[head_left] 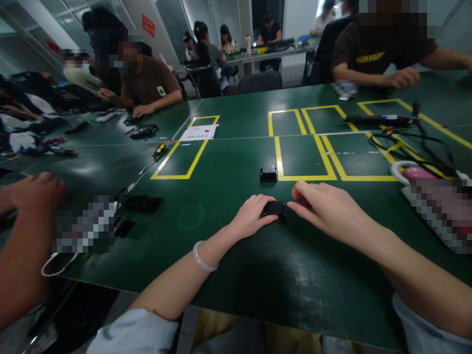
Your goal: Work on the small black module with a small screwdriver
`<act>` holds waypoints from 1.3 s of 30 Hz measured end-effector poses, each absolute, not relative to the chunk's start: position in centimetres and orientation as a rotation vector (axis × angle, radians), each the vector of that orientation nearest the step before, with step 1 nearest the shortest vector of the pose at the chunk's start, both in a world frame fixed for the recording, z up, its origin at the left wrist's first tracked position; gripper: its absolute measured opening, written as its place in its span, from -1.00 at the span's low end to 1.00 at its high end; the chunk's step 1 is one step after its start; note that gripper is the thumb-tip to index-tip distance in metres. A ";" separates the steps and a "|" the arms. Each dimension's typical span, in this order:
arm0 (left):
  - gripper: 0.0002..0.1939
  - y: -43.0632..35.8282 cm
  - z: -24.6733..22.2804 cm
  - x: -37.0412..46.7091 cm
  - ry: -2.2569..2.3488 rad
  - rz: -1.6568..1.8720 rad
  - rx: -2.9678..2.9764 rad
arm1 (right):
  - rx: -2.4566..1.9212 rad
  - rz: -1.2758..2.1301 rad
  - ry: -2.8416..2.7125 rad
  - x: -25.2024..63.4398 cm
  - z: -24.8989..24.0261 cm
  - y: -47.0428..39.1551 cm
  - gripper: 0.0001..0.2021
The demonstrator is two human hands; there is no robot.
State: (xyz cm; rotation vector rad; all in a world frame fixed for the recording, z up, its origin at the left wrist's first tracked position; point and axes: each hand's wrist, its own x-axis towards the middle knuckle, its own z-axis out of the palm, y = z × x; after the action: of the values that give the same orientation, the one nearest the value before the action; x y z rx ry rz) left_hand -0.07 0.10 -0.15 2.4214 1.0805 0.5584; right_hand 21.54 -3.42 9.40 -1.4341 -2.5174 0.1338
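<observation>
My left hand (254,215), with a pale bangle at its wrist, grips the left end of a small black block (276,209) on the green table (228,265). Close to the block's right end is my right hand (313,204), its thumb and fingers drawn toward each other. Whatever lies between those fingers, if anything, is too dark and small to name. Just beyond the held block, a second black block (268,173) stands on the table near a yellow tape outline.
A screwdriver (158,151), a white paper (199,132) and black parts (143,203) lie to the left. Cables and a black tool (379,120) are at the right. A person's arm (25,246) rests at the left edge; other people sit across the table.
</observation>
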 end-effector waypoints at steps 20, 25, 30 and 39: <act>-0.62 0.1 -0.1 0.0 1.087 0.545 2.424 | -1.438 0.108 -2.510 21.5 9.4 -3.4 -0.87; -0.62 0.1 0.0 0.0 1.080 0.536 2.434 | -1.357 0.188 -2.498 22.0 9.0 -3.3 -0.90; -0.62 0.1 0.0 -0.1 1.083 0.536 2.428 | -1.357 0.211 -2.486 21.9 9.2 -3.4 -0.88; -0.60 0.1 -0.2 -0.1 1.086 0.540 2.419 | -1.447 0.158 -2.490 21.8 9.4 -3.2 -0.87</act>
State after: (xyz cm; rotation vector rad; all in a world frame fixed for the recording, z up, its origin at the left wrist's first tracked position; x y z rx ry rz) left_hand -0.11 0.14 -0.22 2.4195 1.0860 0.5397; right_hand 21.81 -3.23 9.35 -1.4472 -2.4902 0.1575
